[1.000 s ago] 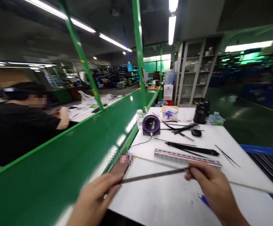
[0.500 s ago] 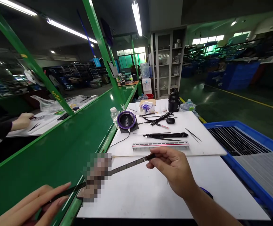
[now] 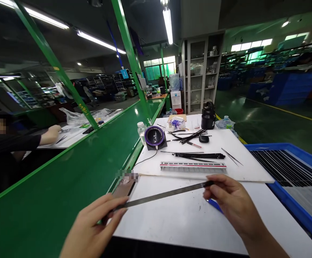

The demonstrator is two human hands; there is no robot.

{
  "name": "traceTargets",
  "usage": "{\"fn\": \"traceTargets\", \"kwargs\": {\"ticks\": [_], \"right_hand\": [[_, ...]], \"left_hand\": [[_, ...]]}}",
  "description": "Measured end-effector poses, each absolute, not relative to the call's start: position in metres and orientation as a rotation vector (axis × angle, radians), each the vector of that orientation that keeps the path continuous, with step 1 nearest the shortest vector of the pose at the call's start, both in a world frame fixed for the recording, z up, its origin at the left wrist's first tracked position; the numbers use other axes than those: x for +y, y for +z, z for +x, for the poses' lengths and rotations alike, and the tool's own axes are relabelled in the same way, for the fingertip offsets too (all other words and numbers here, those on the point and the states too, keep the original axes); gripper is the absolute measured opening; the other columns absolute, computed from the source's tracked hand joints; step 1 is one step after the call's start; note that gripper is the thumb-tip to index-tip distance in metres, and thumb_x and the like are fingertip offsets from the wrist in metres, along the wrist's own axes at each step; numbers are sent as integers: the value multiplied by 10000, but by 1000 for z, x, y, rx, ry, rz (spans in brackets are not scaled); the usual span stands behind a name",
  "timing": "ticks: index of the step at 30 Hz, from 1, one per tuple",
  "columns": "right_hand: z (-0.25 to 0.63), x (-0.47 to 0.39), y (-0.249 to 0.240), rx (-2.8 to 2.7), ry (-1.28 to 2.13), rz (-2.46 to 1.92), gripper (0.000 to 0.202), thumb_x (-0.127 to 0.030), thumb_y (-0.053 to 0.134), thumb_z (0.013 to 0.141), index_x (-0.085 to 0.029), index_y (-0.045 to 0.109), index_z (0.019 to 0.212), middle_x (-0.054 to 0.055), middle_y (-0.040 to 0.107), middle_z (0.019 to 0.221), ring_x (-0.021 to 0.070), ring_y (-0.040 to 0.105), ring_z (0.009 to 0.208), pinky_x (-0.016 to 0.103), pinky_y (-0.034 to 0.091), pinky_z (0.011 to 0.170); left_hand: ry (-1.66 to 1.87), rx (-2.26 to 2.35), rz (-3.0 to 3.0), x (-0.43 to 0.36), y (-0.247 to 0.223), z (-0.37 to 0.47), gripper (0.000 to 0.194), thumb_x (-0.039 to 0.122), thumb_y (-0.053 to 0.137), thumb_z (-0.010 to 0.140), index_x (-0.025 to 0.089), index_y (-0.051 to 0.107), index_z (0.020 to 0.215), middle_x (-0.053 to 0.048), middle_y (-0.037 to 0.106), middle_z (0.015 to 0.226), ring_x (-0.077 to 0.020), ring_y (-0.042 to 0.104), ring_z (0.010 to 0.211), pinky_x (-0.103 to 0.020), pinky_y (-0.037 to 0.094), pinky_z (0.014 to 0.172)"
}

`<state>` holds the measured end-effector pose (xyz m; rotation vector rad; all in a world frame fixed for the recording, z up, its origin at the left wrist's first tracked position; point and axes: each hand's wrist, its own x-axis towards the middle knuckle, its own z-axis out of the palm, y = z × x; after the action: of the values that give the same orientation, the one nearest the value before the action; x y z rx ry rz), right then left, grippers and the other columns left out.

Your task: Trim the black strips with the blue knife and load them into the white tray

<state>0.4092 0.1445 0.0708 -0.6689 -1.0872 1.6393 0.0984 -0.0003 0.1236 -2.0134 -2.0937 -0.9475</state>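
A long thin dark strip (image 3: 166,194) is stretched between my two hands, low above the white table. My left hand (image 3: 97,218) pinches its left end between thumb and fingers. At the right end, the fingers of my right hand (image 3: 228,199) are closed on the strip's black tip. Just beyond it lies a white model train carriage (image 3: 193,165) with a red stripe. Behind the carriage rests a bundle of black strips (image 3: 201,156). A phone (image 3: 125,188) is at the table's left edge, partly behind my left hand. Something blue (image 3: 214,206) shows beside my right hand.
A round purple-rimmed device (image 3: 155,137) stands at the back left beside a clear bottle (image 3: 141,132). Tweezers (image 3: 231,157) lie at right. A black flask (image 3: 208,116) stands at the back. A blue crate (image 3: 269,147) of strips adjoins the table. Another person's hand (image 3: 51,134) is beyond the green partition (image 3: 91,161).
Both hands have moved right with the strip, my left hand also rising. The strip now shows a plainer, more even grey face. The camera view has turned slightly left.
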Motion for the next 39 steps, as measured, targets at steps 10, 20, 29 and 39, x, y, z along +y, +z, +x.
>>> {"fn": "traceTargets", "kwargs": {"ticks": [10, 20, 29, 39], "right_hand": [[539, 218, 60, -661, 1292, -1038, 326, -211, 875, 507, -207, 716, 792, 10, 664, 693, 97, 590, 535, 133, 540, 512], [501, 245, 34, -752, 1481, -1099, 382, -244, 939, 460, -190, 711, 762, 1, 678, 669, 86, 591, 528, 161, 557, 520], [465, 267, 45, -1064, 1372, -1076, 378, -364, 913, 554, -170, 740, 828, 60, 712, 786, 157, 649, 688, 217, 577, 652], [473, 269, 42, -1421, 1108, -1264, 419, -436, 852, 631, -171, 746, 938, 77, 729, 768, 238, 691, 762, 297, 558, 749]], "left_hand": [[-1380, -2145, -2204, 143, 106, 120, 330, 337, 554, 895, 218, 609, 1197, -63, 620, 1234, -205, 582, 1097, -335, 488, 929], [-1313, -2243, -2058, 187, 6, 119, 416, 215, 635, 775, 150, 618, 1185, -104, 641, 1207, -281, 505, 1211, -428, 370, 1086], [-1361, -2496, -1834, 184, 15, 118, 386, 262, 506, 840, 158, 607, 1197, -117, 589, 1113, -248, 618, 926, -394, 481, 856], [-1500, -2603, -1762, 192, 12, 119, 293, 339, 470, 896, 194, 683, 1036, -82, 667, 1049, -245, 594, 1026, -378, 422, 941]]}}
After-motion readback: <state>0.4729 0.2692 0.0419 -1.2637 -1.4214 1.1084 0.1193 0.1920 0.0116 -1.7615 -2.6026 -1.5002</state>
